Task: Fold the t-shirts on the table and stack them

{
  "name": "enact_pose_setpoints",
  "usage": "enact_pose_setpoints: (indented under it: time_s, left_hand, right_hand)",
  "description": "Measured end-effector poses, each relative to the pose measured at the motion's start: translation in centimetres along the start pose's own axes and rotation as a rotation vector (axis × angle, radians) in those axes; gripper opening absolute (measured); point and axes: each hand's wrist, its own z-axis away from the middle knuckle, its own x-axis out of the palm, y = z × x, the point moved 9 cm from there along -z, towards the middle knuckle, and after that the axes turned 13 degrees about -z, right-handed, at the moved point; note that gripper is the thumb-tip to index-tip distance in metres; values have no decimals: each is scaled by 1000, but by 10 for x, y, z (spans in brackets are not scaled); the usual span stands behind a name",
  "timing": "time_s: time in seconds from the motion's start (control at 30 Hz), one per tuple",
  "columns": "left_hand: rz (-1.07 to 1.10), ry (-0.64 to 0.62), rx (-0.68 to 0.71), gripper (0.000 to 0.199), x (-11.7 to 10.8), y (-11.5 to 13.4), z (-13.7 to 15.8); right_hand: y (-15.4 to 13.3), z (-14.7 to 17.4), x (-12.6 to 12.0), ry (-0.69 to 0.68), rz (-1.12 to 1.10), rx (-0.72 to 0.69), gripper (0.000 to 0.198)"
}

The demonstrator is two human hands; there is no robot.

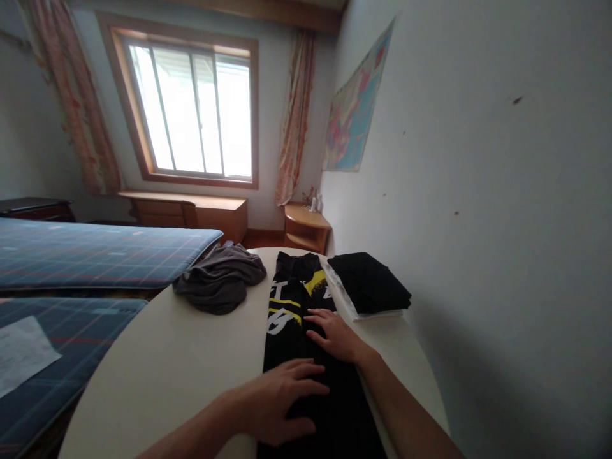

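A black garment with white letters and yellow stripes [287, 341] lies folded into a long strip on a pale round table [182, 370]. Its near end runs out of the bottom of the view. My left hand [282, 395] is over the near part of the cloth, palm down, fingers apart. Farther up the strip, my right hand [332, 335] rests on its right half with fingers spread. Neither hand grips the cloth. The garment's exact kind cannot be made out.
A crumpled dark grey cloth [222, 277] lies at the table's far left. Folded black clothing [370, 284] sits on something white at the right, near the wall [502, 255]. Blue plaid mattresses [95, 255] flank the table on the left. A corner shelf [308, 220] stands beyond.
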Motion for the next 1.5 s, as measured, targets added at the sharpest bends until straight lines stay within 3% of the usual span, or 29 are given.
enact_pose_setpoints:
  time_s: [0.17, 0.3, 0.53, 0.77, 0.97, 1.1, 1.3, 1.5]
  left_hand:
    - [-222, 196, -440, 49, -23, -94, 20]
    - [-290, 134, -544, 52, -7, -132, 25]
    - [-336, 92, -550, 53, 9, -135, 23]
    - [-313, 93, -530, 60, 8, -134, 23]
    - [-313, 99, -550, 59, 9, -138, 24]
    - [-321, 103, -554, 59, 9, -138, 24]
    - [-332, 109, -547, 62, 9, -138, 24]
    - [-323, 141, -517, 63, 4, -134, 26]
  right_hand:
    - [-16, 2, -5, 48, -8, -5, 32]
    - [-24, -1, 0, 145, 39, 78, 26]
    - [-5, -11, 14, 268, -8, 254, 22]
    - [-1, -8, 1, 321, 33, 232, 14]
    - [-10, -3, 2, 218, 43, 127, 23]
    - [-12, 7, 7, 51, -6, 177, 31]
    - [-29, 27, 15, -88, -104, 186, 23]
    - [-39, 48, 12, -10, -59, 179, 12]
